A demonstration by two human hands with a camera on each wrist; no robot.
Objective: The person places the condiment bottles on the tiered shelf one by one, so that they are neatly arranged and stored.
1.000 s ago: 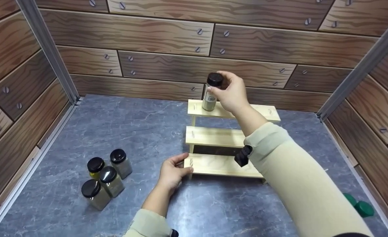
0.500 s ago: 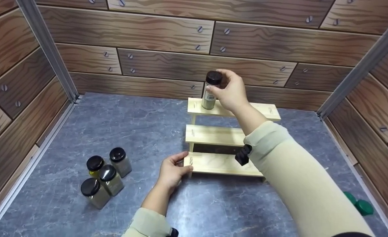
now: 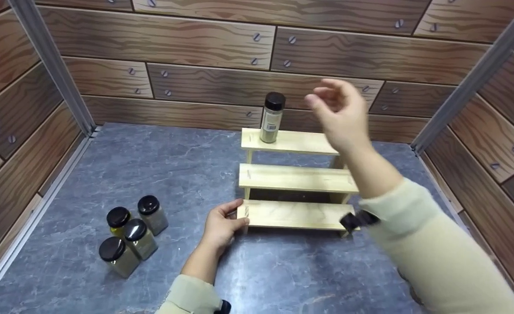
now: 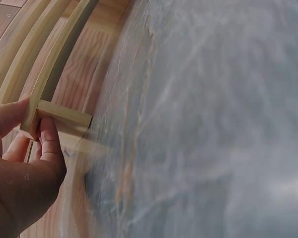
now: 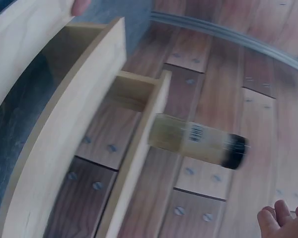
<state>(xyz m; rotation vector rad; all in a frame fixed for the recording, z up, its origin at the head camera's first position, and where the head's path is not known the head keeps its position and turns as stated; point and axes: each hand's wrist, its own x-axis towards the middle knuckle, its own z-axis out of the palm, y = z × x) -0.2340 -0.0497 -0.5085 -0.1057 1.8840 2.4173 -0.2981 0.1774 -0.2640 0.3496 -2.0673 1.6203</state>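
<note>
Jar [image 3: 271, 120], upright on the top tier [image 3: 307, 141] at upper centre, could topple, we judge, if the left hand [image 3: 218, 226], pinching the lowest board [image 3: 298, 214] below centre, jolts it while the right hand [image 3: 345, 115], fingers loosely bent, holds nothing.

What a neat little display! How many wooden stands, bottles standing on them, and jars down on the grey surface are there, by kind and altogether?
Three-tier wooden stand: 1
Round black-capped bottle on it: 1
Black-capped jars on the grey surface: 4
Total: 6
</note>
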